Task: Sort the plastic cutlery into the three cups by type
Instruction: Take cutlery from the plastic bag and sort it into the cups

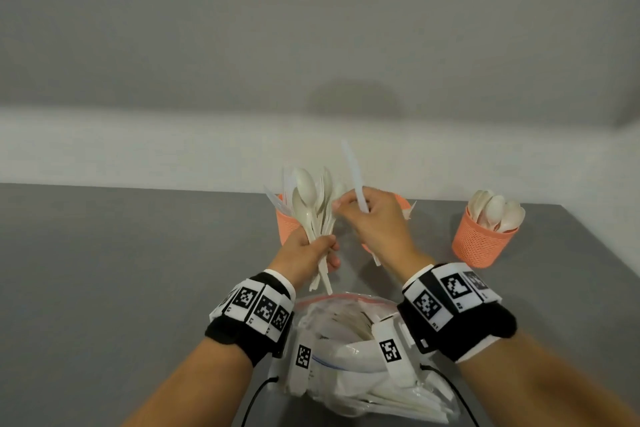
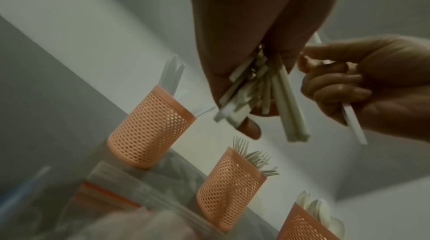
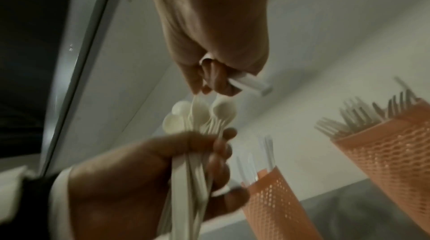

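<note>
I am looking at a plain pale wall with a lighter ledge running along it, and below it a flat grey tabletop (image 1: 121, 270) that is carrying everything. Nearest me a clear plastic zip bag (image 1: 349, 354) is lying on the tabletop between my forearms, and it is showing more white cutlery inside, so I am judging the sorting to be well short of finished.

Three orange perforated plastic cups are standing in a row along the far side. The right cup (image 1: 481, 239) is holding white plastic spoons (image 1: 497, 210), bowls up. The middle cup (image 2: 229, 188) is holding white forks, tines up, and the left cup (image 2: 149, 128) is holding pale, nearly clear knives. Each cup is already taking a single type, as far as I am able to see, so the scheme is set and partly filled.

My left hand (image 1: 310, 253) is wrapping its fingers round the handles of an upright bundle of white plastic cutlery (image 1: 310, 204), mostly spoons, held above the tabletop in front of the left cup. My right hand (image 1: 372, 215) is curling round one pale translucent plastic knife (image 1: 353, 173), its blade pointing up, while its fingertips are reaching into the heads of the bundle. I am guessing the knife is bound for the left cup, with the bundle and the bag left to sort.
</note>
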The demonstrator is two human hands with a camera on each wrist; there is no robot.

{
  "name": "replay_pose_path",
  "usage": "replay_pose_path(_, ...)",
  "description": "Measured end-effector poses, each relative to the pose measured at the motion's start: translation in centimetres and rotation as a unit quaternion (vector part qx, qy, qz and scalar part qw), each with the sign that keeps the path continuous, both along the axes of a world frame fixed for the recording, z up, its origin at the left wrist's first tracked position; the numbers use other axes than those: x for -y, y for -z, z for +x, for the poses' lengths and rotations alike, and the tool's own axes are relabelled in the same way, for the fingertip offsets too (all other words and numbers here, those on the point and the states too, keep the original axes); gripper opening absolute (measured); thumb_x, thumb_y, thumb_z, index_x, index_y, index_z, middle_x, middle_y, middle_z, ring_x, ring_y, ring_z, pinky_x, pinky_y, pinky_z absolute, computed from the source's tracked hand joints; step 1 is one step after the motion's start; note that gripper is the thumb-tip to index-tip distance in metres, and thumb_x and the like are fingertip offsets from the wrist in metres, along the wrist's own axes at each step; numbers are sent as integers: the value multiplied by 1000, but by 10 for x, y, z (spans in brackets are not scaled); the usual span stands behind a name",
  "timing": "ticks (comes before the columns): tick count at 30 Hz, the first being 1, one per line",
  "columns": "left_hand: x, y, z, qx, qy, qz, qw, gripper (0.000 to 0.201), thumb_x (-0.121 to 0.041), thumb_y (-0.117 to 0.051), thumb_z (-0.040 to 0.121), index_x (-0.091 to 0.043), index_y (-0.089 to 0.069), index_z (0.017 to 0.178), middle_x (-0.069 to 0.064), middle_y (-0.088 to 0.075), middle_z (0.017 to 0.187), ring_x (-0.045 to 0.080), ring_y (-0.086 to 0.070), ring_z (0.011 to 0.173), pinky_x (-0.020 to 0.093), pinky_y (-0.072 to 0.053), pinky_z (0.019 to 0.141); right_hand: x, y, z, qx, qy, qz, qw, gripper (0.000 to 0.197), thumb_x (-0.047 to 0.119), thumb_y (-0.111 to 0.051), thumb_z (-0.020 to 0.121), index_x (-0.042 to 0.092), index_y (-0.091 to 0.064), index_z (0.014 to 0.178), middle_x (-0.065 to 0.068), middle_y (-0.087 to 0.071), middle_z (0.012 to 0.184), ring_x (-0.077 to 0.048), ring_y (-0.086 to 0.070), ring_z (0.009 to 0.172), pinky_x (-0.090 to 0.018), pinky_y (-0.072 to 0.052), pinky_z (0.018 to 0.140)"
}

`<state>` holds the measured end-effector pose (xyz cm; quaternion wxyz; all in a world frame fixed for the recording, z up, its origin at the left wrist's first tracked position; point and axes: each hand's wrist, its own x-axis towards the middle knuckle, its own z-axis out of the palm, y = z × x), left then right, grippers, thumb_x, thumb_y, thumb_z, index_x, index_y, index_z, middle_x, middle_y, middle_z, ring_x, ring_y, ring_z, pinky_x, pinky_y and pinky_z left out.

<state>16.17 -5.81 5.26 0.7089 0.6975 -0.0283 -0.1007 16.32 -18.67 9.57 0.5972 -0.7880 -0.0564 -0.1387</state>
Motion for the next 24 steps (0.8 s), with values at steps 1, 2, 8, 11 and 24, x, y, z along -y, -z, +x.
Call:
replay_pose_path(1,1,0,1,0,8,-5,1000,17,-7,-48,92,-5,-56,77,7,-55,55,15,-54,47,16,-44,44,-3,4,2,2,3,-23,1000,9,15,-70,81,9,-67,74,13,-60,53,0,-54,47,-8,-40,48)
replay_pose_path(2,2,0,2,-2,15,-15,1000,16,-6,-47,92,-4,-56,79,8,-55,56,13,-55,46,17,-45,45,-5,10,4,0,10,-35,999,11,15,-72,79,6,-67,75,7,-62,57,-1,-56,48,-7,-42,49)
replay_pose_path(8,-3,5,12,-20,24,-74,997,12,-7,-51,88,-9,-60,81,6,-56,53,18,-52,49,29,-47,55,-11,22,16,-27,21,-60,998,11,18,-65,85,10,-62,78,0,-61,64,-11,-59,57,-12,-45,52)
replay_pose_path(11,-4,6,13,-5,23,-94,995,7,-13,-55,84,-8,-59,81,6,-58,55,17,-53,48,26,-46,49,-13,23,18,-42,12,-36,998,12,16,-61,88,9,-64,80,1,-60,59,-4,-55,47,-12,-43,48)
replay_pose_path(24,-7,10,15,2,-26,-156,987,22,-14,-49,94,-3,-56,111,2,-62,60,15,-57,56,26,-49,51,-22,18,15,-94,-21,26,995,16,6,-44,91,7,-58,84,-1,-56,61,-1,-50,38,-13,-38,41)
